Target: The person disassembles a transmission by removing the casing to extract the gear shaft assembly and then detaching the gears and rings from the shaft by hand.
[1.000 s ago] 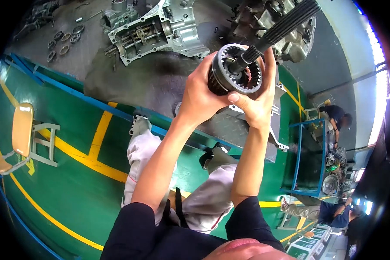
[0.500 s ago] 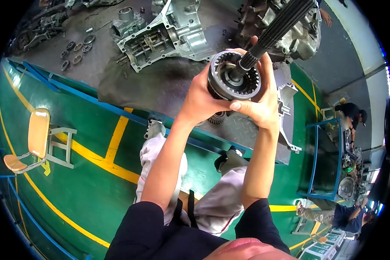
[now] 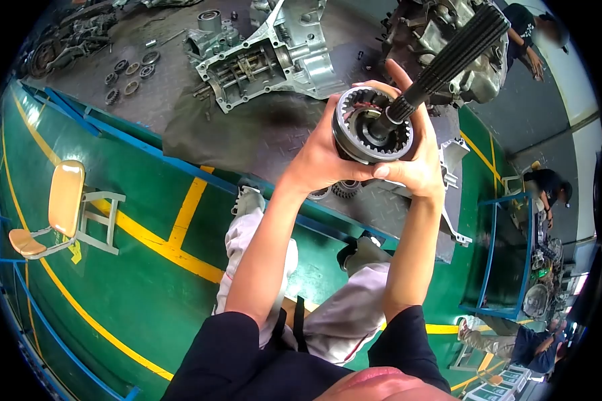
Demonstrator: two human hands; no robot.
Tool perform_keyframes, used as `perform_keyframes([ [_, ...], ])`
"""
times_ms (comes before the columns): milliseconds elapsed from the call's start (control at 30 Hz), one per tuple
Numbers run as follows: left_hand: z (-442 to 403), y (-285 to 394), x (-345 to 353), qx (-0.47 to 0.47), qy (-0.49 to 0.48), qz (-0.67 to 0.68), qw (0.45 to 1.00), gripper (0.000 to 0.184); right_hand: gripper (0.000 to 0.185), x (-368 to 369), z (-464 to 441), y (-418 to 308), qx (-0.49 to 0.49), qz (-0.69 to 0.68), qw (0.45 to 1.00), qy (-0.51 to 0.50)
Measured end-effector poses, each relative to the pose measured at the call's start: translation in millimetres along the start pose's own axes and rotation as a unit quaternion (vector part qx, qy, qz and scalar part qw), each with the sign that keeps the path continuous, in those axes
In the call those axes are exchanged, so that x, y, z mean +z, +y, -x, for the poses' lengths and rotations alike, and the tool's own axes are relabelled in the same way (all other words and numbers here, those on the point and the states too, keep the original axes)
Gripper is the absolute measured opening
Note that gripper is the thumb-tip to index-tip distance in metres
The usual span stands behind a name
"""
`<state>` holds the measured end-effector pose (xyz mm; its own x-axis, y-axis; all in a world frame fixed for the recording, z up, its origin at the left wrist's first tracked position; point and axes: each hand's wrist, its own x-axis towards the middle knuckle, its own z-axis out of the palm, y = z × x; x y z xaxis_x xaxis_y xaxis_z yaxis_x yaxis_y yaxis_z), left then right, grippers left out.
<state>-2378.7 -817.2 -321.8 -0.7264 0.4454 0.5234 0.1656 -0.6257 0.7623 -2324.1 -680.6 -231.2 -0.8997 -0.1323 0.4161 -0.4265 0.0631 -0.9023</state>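
Both my hands hold a splined shaft [image 3: 451, 60] with a toothed ring gear [image 3: 341, 137] around its lower end. My left hand [image 3: 314, 157] grips the ring from the left, thumb across its near side. From the right, my right hand [image 3: 423, 164] wraps the ring, one finger pointing up beside the shaft. The shaft tilts up and to the right, its ribbed end toward the camera. Part of the ring's outer side is hidden by my fingers. Loose gears [image 3: 346, 189] lie on the bench just below my hands.
An open gearbox housing [image 3: 314, 50] lies on the metal bench [image 3: 267, 144], with several small rings [image 3: 132, 87] to its left. Another casing [image 3: 471, 80] stands behind the shaft. A person's hand [image 3: 535, 65] is beyond it. A chair [image 3: 67, 200] stands left on the green floor.
The whole view has shifted, so the bench and parts appear slightly lower and farther right. The shaft and ring stay in my hands. More of a person shows at the top right.
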Motion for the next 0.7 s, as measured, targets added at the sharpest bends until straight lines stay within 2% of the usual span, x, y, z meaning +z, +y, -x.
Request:
perform_keyframes([
  [33,-0.5,0.1,-1.1,0.002,-0.003,-0.031,1.0,0.107,0.131,-1.7,-1.0,0.6,-0.001,0.008,1.0,-0.006],
  [200,-2.4,1.0,-0.9,-0.008,-0.019,-0.007,1.0,0.11,0.134,-12.5,-5.1,7.8,0.0,0.022,0.999,-0.037],
  [267,-2.0,3.4,1.3,-0.029,-0.028,0.066,0.997,0.11,0.143,-12.5,-6.0,9.2,0.006,0.019,0.999,-0.031],
  [700,-5.6,-4.3,0.2,-0.028,-0.079,0.036,0.996,0.103,0.152,-30.3,-8.2,15.3,-0.012,-0.023,0.993,-0.115],
])
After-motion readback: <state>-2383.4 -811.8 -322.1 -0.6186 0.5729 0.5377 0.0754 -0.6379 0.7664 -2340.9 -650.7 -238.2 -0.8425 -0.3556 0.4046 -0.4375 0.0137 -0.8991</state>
